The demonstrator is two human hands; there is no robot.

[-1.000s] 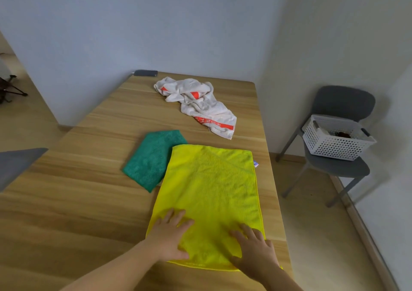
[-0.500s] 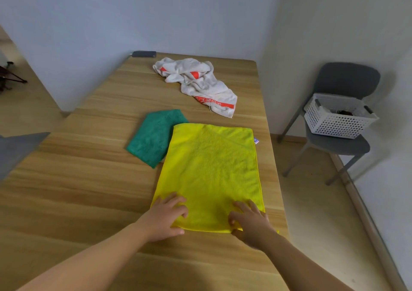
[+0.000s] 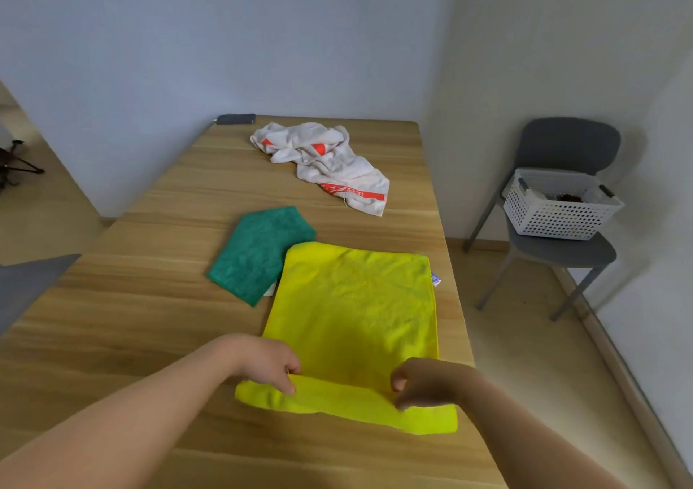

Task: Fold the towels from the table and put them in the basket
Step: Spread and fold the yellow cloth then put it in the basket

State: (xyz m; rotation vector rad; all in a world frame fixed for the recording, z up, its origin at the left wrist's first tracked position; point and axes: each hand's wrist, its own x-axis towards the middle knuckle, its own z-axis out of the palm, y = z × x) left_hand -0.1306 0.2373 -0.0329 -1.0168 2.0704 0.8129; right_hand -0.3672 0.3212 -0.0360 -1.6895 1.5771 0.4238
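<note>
The yellow towel (image 3: pixel 356 312) covers one corner of the green towel (image 3: pixel 258 252), and something dark in the basket (image 3: pixel 558 215) is hard to make out. The yellow towel lies flat on the counter (image 3: pixel 150 320), its long axis running away from the person. The left hand (image 3: pixel 268 366) and right hand (image 3: pixel 423 381) pinch its turned-up near edge. Beyond it lies a crumpled white towel (image 3: pixel 326 162). To its right, the basket sits on a chair (image 3: pixel 562 252).

One corner of the green towel (image 3: pixel 258 252) is covered by the yellow towel (image 3: pixel 356 308). The dark contents of the basket (image 3: pixel 555 218) cannot be made out. The red lettering on the white towel (image 3: pixel 322 162) is too small to be read.
</note>
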